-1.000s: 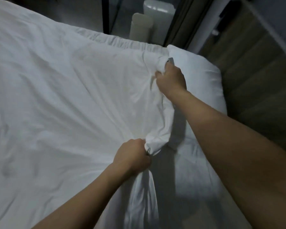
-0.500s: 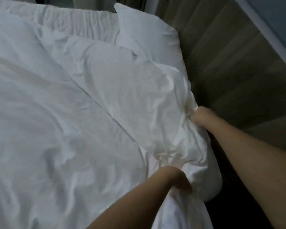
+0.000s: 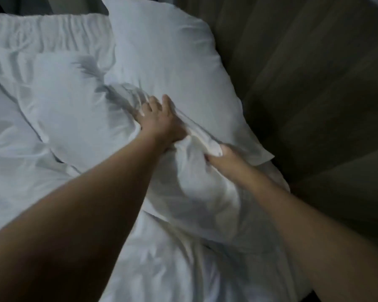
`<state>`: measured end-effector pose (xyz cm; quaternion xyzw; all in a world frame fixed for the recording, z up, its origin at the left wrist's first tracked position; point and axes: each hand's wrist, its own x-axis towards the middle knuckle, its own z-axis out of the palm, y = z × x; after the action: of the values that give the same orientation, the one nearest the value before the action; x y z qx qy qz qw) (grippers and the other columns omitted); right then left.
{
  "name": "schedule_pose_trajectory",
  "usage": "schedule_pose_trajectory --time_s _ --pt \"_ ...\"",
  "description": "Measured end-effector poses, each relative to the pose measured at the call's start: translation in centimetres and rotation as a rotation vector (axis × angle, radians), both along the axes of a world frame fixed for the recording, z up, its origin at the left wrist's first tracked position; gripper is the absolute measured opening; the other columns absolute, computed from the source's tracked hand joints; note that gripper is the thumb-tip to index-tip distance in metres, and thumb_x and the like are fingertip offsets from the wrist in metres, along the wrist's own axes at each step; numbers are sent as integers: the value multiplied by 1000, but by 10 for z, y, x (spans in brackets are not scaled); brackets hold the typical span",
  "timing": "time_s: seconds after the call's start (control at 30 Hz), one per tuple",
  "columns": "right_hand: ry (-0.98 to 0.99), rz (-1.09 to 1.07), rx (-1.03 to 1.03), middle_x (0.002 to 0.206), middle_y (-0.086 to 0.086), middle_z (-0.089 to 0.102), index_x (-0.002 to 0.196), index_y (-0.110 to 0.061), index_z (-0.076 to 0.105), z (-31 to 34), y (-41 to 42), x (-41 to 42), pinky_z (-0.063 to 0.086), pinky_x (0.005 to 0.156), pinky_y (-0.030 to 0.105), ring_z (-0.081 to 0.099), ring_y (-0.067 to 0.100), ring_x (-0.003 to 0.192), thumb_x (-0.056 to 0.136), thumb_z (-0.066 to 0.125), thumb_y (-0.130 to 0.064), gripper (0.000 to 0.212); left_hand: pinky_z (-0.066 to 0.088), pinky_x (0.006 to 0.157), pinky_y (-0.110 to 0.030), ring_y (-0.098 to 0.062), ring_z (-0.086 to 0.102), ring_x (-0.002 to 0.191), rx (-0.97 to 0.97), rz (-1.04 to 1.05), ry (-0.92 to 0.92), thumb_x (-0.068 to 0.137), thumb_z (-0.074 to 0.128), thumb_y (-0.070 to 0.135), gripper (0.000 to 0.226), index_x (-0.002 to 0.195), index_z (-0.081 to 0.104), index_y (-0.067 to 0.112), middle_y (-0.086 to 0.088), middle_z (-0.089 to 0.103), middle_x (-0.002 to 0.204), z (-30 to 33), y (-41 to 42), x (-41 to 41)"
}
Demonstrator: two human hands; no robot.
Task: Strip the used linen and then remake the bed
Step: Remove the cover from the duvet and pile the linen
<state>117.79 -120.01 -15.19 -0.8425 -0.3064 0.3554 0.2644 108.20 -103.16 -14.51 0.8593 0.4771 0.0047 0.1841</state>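
Left hand point(image 3: 162, 120) presses into bunched white linen point(image 3: 196, 184) against the pillow point(image 3: 172, 62) at the bed's right edge; right hand point(image 3: 225, 160) pinches a fold, apparently mid-strip. Next: pull it free.

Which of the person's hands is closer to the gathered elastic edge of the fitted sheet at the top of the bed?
Left. The left hand lies on the white linen below the gathered edge; the right hand grips bunched fabric lower, toward the bed's right side.

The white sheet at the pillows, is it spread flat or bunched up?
Bunched up. The white sheet is gathered into folds where the right hand grips it; the left hand presses nearby.
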Motion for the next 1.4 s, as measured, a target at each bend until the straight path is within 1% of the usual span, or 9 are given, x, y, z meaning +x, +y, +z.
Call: schedule_pose_trajectory --time_s 0.1,0.33,0.47,0.6,0.7,0.87,1.0,1.2,1.4 --pt "-143 206 -146 90 1 67 97 -18 64 -35 -6 -34 48 76 28 62 13 88 85 54 -44 30 4 116 -52 -37 9 143 -2 94 -154 74 62 55 102 152 11 16 -18 7 157 -29 -18 -30" --pt "-341 526 -194 116 5 62 104 -22 51 -33 -6 -83 41 76 32 58 30 107 88 54 -32 19 19 116 -39 -37 28 131 -171 732 -501 66 71 42 102 147 14 14 -20 23 140 -25 -9 -75" --pt "-588 621 -112 110 9 61 104 -19 50 -8 -26 -101 45 78 41 59 36 101 87 35 -41 32 41 83 -31 -35 59 104 -328 711 -614 75 58 13 49 122 43 9 -6 60 100 -8 -5 -102" --pt "-734 465 167 75 16 64 91 -7 61 27 -61 -93 51 48 40 63 38 60 83 41 -39 38 31 58 -29 -14 48 63 -84 539 -973 72 52 7 13 78 43 15 7 46 65 87 -40 -82" --pt "-767 41 211 101 24 66 111 2 62 58 -73 -44 53 69 40 66 40 85 91 48 -34 43 38 58 -22 -12 46 65 75 180 -1246 76 54 4 18 82 42 16 2 49 75 167 -63 -11" --pt "-376 -593 -19 137 19 50 138 -9 40 71 -71 49 38 98 39 49 36 124 97 47 -18 43 31 112 -48 -33 33 137 -247 -391 -572 92 47 12 47 138 42 12 -12 29 152 139 -58 96" --pt "-352 -383 -121 147 15 38 148 -14 25 -3 -114 -8 36 106 45 42 34 131 96 49 -34 61 11 118 -56 -30 13 148 32 -389 -358 91 40 32 59 148 33 20 -6 17 161 18 -111 16" --pt "-443 -22 -536 158 3 -27 151 -29 -19 -127 -213 -161 -3 111 69 -19 28 147 87 31 -73 92 15 114 -62 -29 14 149 7 -419 145 94 27 49 63 153 27 27 -4 21 162 -186 -200 -198" --pt "-517 -68 -557 161 17 11 154 -14 22 -156 -203 -176 -1 111 69 9 38 147 89 33 -57 79 -5 118 -53 -27 4 150 12 -504 153 93 30 49 65 155 19 29 -2 10 164 -186 -188 -197"
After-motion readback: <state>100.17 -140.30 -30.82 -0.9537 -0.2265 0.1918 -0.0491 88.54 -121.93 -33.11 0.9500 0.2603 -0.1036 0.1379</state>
